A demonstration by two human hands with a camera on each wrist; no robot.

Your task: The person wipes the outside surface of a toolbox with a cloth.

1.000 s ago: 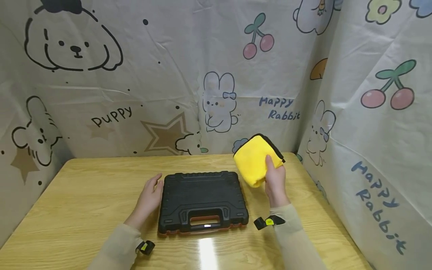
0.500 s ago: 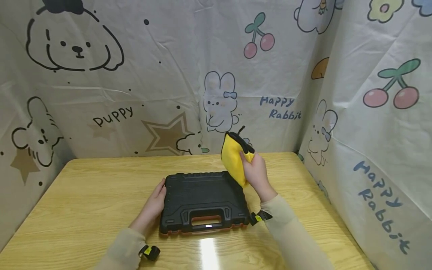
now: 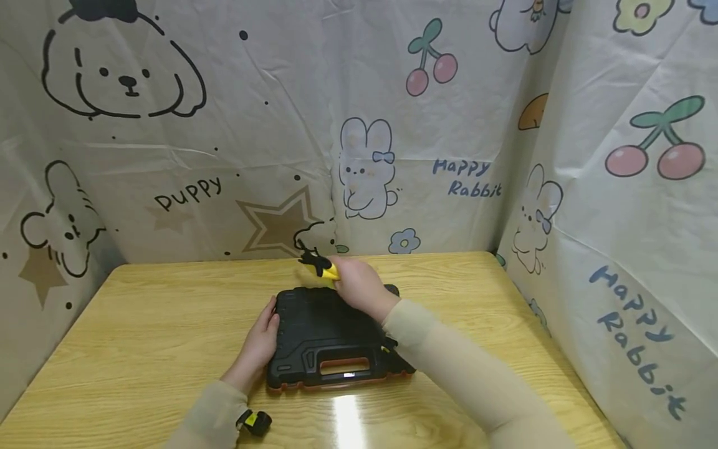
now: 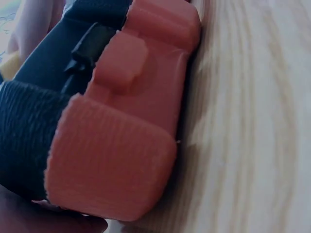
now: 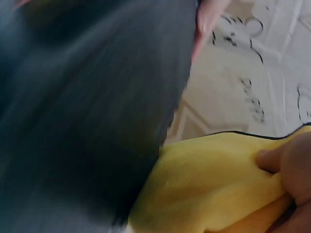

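Observation:
A black plastic carrying case [image 3: 303, 324] with an orange-red lower half [image 4: 116, 160] lies flat on the table, handle toward me. Along its left side rests my left hand [image 3: 259, 340], the fingers fairly straight and touching the edge. My right hand [image 3: 361, 284] reaches across the case and grips a folded yellow cloth [image 3: 330, 272] with black trim at the far edge. In the right wrist view the yellow cloth [image 5: 209, 179] hangs from the fingers beside the black lid [image 5: 97, 107]. My right hand and forearm hide the case's right part.
The wooden table [image 3: 168, 312] extends on both sides of the case. Printed white sheeting [image 3: 269, 125] stands behind the table and along its sides. Each wrist carries a small black camera; the left wrist camera [image 3: 258, 423] hangs near the table's front.
My right hand has swept left with the yellow cloth, from right of the case to its far edge. My left hand has moved in against the case's left side.

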